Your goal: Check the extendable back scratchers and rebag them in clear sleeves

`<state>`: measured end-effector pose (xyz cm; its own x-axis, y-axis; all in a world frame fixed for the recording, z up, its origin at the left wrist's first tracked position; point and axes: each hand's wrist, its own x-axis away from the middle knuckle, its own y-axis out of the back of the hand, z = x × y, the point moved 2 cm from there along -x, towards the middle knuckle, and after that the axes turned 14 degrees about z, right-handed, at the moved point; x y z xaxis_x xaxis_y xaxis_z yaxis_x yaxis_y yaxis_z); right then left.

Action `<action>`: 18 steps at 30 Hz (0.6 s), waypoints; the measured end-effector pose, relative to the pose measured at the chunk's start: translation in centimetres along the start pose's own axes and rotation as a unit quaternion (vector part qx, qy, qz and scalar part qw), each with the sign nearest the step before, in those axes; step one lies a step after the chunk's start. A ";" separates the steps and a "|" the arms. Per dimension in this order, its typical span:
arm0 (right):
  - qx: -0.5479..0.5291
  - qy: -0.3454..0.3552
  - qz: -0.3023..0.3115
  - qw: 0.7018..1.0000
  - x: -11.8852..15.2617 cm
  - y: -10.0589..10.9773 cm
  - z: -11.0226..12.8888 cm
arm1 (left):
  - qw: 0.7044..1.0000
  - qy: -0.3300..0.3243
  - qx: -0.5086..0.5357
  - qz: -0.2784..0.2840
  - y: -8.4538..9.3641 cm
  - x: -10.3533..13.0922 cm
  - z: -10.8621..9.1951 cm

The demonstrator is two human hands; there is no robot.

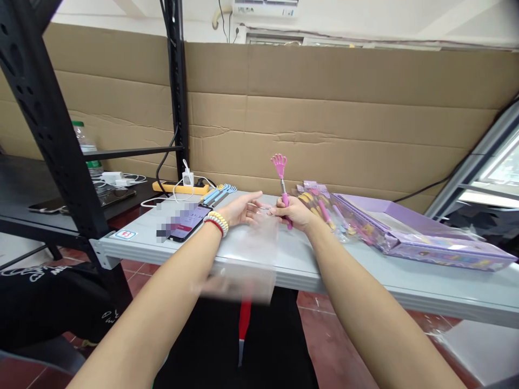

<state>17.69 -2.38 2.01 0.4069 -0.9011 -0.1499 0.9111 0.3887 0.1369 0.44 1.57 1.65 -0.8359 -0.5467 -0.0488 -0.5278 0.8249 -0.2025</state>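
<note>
My right hand (299,214) is closed around the pink handle of a back scratcher (279,165). It stands upright, its hand-shaped head at the top of a metal rod. Between my hands a clear plastic bag (259,254) hangs over the table's front edge, blurred at its bottom. The fingertips of my right hand meet its upper edge. My left hand (241,209) is beside the bag's top, thumb stretched out and fingers apart; its fingertips appear to touch the plastic. Blue and yellow back scratchers (219,194) lie behind my left hand.
A phone (188,222) lies on the grey table (365,275), left of my left wrist. Behind it is a yellow power strip (182,188) with white cables. Bagged back scratchers (320,208) and an open purple box (425,251) lie right. A black shelf post (52,124) stands left.
</note>
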 end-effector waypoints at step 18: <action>0.052 0.049 -0.125 0.990 -0.6 -0.3 0.2 | 0.994 0.002 -0.104 0.015 -0.7 0.1 0.4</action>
<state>17.12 -1.97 2.24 0.1781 -0.9417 -0.2853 0.9745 0.1287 0.1836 0.81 0.86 1.41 -0.8524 -0.5206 -0.0480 -0.5215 0.8533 0.0058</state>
